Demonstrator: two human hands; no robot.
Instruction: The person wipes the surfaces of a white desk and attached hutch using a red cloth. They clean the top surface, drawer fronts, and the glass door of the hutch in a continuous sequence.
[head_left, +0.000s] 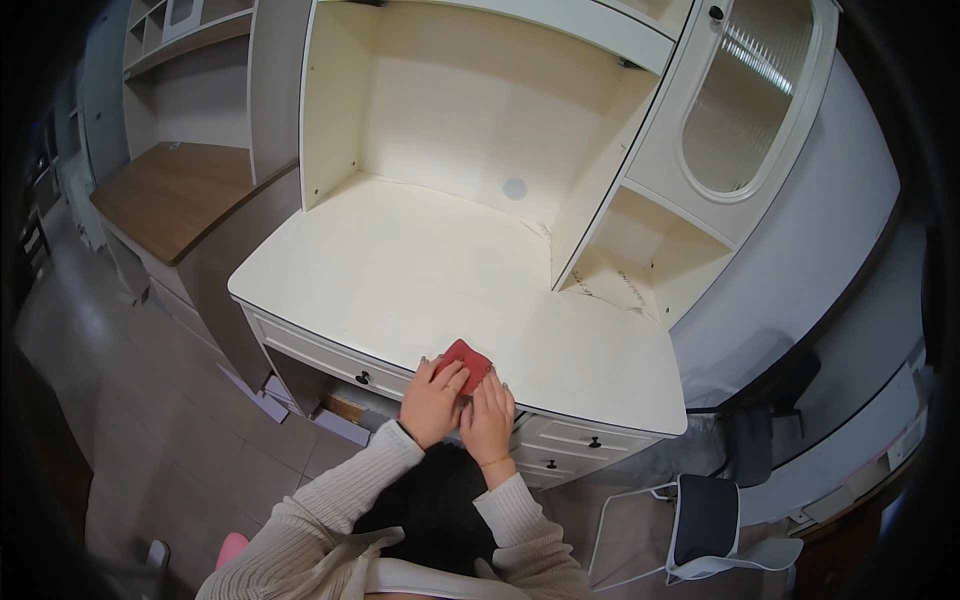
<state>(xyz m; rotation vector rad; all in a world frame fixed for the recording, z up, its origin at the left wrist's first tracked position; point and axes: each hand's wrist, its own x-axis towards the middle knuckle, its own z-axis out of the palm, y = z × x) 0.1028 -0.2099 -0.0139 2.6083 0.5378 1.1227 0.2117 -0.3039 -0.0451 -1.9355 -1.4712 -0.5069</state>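
Observation:
A folded red cloth (466, 358) lies at the front edge of a white desktop (420, 262), right before me. My left hand (431, 409) has its fingers over the cloth's left side and middle. At the cloth's right edge, the fingertips of my right hand (487, 424) pinch or press it. Both hands are close together, and the cloth's underside is hidden. Below the desktop's edge, a wide drawer front (330, 360) with a black knob is partly covered by my hands and arms.
The desk's hutch (465, 97) rises at the back, with a fluted-glass cabinet door (742, 97) and an open cubby (630, 255) at right. A brown-topped desk (187, 195) stands to the left. A white-framed chair (705, 517) is at lower right.

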